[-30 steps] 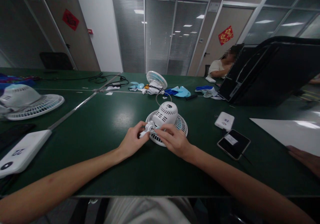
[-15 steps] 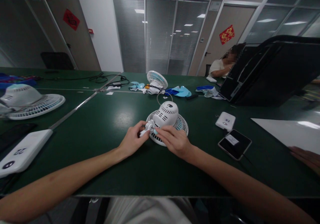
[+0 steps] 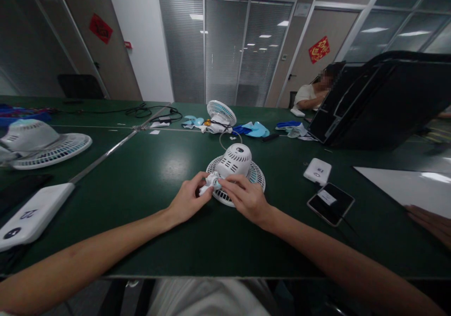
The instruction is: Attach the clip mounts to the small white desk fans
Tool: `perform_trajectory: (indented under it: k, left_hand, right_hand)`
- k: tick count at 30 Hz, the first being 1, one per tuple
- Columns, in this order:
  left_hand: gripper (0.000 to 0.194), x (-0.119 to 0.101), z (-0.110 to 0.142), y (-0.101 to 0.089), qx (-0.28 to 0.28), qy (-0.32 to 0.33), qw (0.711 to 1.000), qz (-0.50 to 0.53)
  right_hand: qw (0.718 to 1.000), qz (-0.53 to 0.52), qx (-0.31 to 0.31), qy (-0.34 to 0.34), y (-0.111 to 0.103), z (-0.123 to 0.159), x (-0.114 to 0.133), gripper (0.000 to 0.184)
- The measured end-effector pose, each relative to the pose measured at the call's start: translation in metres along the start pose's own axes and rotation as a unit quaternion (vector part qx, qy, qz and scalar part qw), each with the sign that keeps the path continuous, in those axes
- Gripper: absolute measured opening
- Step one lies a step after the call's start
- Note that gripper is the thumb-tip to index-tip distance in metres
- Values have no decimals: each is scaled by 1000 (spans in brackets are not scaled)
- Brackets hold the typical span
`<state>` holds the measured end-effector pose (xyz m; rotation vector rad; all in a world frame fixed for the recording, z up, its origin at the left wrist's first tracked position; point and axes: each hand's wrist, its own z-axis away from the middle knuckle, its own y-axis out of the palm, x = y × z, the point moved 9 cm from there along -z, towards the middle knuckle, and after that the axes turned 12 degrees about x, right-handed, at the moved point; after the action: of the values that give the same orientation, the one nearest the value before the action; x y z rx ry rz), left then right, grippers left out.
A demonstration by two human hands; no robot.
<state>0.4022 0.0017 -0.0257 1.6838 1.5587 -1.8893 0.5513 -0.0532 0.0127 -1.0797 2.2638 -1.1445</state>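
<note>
A small white fan [image 3: 234, 162] lies grille-down on the green table, its rounded motor housing upward. At its near left side, my left hand [image 3: 188, 197] is closed around a white plastic part [image 3: 207, 184], which looks like the fan's clip or mount. My right hand [image 3: 248, 198] rests over the near edge of the grille. Its thumb and fingertips pinch a small light-blue piece [image 3: 217, 183] at the right end of the white part; the fingers cover most of it. Whether the white part is fixed to the housing cannot be seen.
A second fan [image 3: 221, 114] stands at the back among blue pieces, and another fan [image 3: 45, 142] lies at left. White power banks [image 3: 33, 217] and a phone [image 3: 331, 203] flank my arms. A black case [image 3: 387, 104] stands at right, near a co-worker's hand [image 3: 430, 222].
The white part has turned slightly between my hands, and my right fingertips have shifted a little on the light-blue piece. The fan has stayed nearly in place.
</note>
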Motion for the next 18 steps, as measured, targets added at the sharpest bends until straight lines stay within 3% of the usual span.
perform_trajectory:
  k: [4, 11, 18]
  left_hand:
    - [33, -4, 1, 2, 15, 6, 1000, 4]
    - [33, -9, 2, 4, 33, 25, 999, 11]
    - [32, 9, 0, 1, 18, -20, 994, 102]
  right_hand:
    - [999, 16, 19, -42, 2, 0, 7, 40]
    - [999, 6, 5, -32, 1, 1, 3, 40]
    - [999, 4, 2, -42, -1, 2, 2, 33]
